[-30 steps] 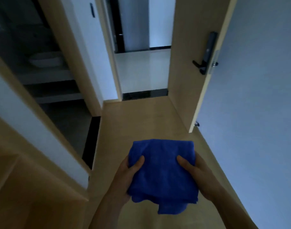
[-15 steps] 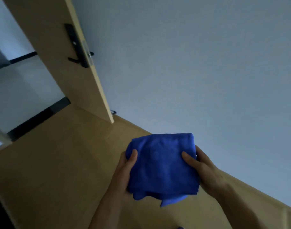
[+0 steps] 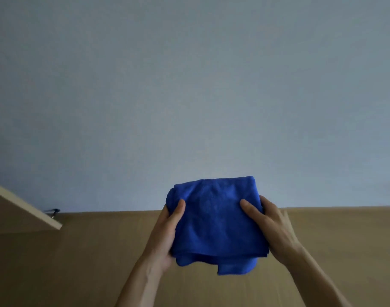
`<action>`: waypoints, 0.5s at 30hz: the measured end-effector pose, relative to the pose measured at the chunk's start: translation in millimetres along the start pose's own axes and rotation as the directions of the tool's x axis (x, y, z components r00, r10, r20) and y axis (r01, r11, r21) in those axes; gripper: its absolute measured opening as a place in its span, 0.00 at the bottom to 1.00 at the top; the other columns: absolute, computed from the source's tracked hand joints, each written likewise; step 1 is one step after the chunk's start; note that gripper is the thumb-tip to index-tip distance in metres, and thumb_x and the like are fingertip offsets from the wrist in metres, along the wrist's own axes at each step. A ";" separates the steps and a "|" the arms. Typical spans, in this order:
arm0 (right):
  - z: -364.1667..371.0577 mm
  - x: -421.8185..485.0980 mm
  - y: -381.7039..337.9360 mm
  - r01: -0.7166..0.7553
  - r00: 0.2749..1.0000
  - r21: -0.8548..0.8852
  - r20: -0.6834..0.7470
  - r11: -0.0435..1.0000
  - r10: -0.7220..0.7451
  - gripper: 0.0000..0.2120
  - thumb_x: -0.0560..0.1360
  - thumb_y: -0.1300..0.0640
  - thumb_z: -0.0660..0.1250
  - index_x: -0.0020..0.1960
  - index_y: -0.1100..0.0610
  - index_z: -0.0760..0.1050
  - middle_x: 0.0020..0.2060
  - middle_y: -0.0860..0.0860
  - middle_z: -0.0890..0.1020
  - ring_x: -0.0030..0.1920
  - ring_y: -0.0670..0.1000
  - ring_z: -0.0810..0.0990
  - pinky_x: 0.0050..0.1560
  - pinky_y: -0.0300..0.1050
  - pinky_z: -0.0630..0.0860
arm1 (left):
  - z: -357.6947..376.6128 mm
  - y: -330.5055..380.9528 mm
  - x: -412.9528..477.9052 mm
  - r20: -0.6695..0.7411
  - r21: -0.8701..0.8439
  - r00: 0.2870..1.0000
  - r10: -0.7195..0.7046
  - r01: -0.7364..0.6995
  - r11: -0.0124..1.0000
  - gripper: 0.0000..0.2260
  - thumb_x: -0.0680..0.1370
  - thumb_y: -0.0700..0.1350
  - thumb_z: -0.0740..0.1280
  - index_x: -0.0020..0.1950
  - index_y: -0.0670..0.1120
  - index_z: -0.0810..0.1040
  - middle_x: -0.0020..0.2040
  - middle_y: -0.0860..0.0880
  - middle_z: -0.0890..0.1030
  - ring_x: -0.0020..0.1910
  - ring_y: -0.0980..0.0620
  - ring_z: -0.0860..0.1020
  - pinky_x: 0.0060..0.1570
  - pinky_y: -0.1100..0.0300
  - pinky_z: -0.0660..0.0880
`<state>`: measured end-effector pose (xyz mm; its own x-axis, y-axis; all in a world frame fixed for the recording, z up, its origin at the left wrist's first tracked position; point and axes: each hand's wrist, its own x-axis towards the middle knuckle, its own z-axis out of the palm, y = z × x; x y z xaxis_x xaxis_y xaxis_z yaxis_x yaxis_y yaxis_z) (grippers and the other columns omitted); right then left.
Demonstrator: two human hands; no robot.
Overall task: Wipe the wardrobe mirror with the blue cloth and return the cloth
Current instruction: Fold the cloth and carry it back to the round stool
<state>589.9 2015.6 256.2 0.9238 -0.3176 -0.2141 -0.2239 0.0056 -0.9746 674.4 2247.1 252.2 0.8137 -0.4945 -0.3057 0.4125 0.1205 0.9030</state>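
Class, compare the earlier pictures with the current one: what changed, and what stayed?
The view swung right: the doorway is gone, only a door corner shows left, wall fills the rest. Left hand and right hand still grip the cloth.

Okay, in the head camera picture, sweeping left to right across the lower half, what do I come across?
wooden door → left hand → blue cloth → right hand. The hands grip the cloth's two sides. The small metal fitting by the door's corner overlaps it, so it is left out.
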 end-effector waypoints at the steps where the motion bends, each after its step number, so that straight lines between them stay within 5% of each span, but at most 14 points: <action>1: -21.6 -2.4 0.7 0.000 1.000 0.002 -0.022 1.000 0.000 0.15 0.77 0.39 0.68 0.52 0.50 0.80 0.46 0.50 0.87 0.47 0.51 0.86 0.44 0.45 0.82 | 18.4 -3.0 9.1 0.025 0.016 1.000 -0.002 0.001 1.000 0.20 0.80 0.63 0.68 0.70 0.58 0.76 0.68 0.49 0.81 0.67 0.46 0.80 0.60 0.47 0.79; 6: -117.5 -22.7 17.9 0.009 0.977 0.039 -0.215 0.999 0.000 0.17 0.78 0.41 0.68 0.50 0.55 0.79 0.45 0.57 0.85 0.47 0.59 0.85 0.49 0.58 0.82 | 114.4 -18.1 49.2 0.160 0.110 0.987 -0.033 0.015 0.994 0.18 0.81 0.63 0.66 0.68 0.58 0.78 0.66 0.50 0.82 0.64 0.48 0.81 0.54 0.55 0.82; 10: -177.5 -47.8 34.3 0.032 0.909 0.134 -0.416 0.991 0.027 0.09 0.81 0.46 0.66 0.52 0.50 0.79 0.47 0.54 0.86 0.49 0.56 0.86 0.50 0.54 0.83 | 188.6 -32.2 72.5 0.290 0.167 0.953 -0.088 0.040 0.985 0.17 0.82 0.61 0.64 0.68 0.56 0.77 0.65 0.49 0.83 0.64 0.49 0.82 0.53 0.58 0.82; 15: -234.8 -83.4 50.9 0.017 0.785 0.173 -0.613 0.985 0.094 0.08 0.82 0.46 0.63 0.50 0.47 0.79 0.45 0.52 0.85 0.45 0.52 0.85 0.42 0.43 0.81 | 268.2 -52.4 98.4 0.462 0.244 0.864 -0.200 0.093 0.965 0.16 0.84 0.53 0.64 0.70 0.49 0.76 0.65 0.45 0.83 0.65 0.45 0.81 0.64 0.45 0.76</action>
<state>428.5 1819.7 240.0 0.5134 -0.8296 -0.2193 -0.1508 0.1644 -0.9748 622.9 1961.3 255.8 0.4310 -0.8493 -0.3049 0.3735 -0.1397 0.9170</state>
